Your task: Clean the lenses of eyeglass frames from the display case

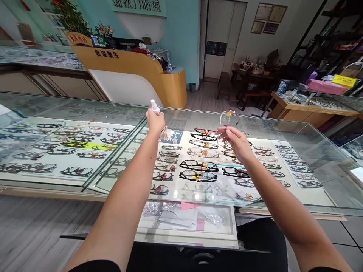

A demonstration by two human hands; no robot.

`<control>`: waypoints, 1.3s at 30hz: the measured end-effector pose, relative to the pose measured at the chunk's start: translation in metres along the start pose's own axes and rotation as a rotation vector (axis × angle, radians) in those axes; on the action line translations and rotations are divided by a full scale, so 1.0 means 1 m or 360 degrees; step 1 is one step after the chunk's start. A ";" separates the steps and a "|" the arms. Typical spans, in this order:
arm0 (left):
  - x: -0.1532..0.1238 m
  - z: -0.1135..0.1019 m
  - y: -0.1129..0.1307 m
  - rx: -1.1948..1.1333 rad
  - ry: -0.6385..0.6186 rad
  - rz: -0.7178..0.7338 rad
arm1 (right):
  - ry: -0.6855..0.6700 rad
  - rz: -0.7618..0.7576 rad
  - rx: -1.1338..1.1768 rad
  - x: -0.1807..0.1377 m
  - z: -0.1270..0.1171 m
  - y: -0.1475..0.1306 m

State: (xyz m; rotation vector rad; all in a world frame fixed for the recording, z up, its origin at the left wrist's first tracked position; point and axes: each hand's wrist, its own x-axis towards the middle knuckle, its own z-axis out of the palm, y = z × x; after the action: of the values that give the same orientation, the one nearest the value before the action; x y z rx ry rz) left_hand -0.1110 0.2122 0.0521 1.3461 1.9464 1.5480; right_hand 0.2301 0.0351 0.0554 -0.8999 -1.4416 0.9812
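My left hand (pixel 155 121) is closed around a small spray bottle (pixel 154 106), whose white nozzle sticks up above the fist. Most of the bottle is hidden by the fingers. My right hand (pixel 236 140) pinches a pair of thin-framed eyeglasses (pixel 225 118) and holds it up over the glass counter. The glasses are turned on end, with one lens above the fingertips and the other partly behind them. Below both hands, several rows of eyeglass frames (pixel 199 165) lie inside the glass display case (pixel 306 130).
An open drawer (pixel 231 226) with papers and plastic bags juts out below the case in front of me. To the left, a second display section (pixel 51 155) holds more frames. A curved wooden cashier desk (pixel 136 62) stands beyond the counter. A bin (pixel 192 87) stands beside it.
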 end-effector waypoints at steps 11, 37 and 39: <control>0.012 -0.013 -0.029 0.0125 0.0129 -0.0166 | 0.0002 -0.0016 -0.0040 0.000 -0.001 0.000; -0.033 -0.011 0.022 0.0898 -0.0410 0.0360 | 0.0021 0.0039 0.0104 -0.001 0.000 -0.004; -0.028 -0.008 0.018 0.1186 -0.0574 0.0154 | 0.0024 0.0050 0.0105 -0.001 0.000 -0.005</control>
State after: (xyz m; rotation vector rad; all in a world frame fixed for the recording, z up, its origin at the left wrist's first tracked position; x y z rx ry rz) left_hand -0.0935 0.1845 0.0626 1.8486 2.3155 0.5223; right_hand 0.2298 0.0323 0.0591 -0.8823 -1.3781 1.0377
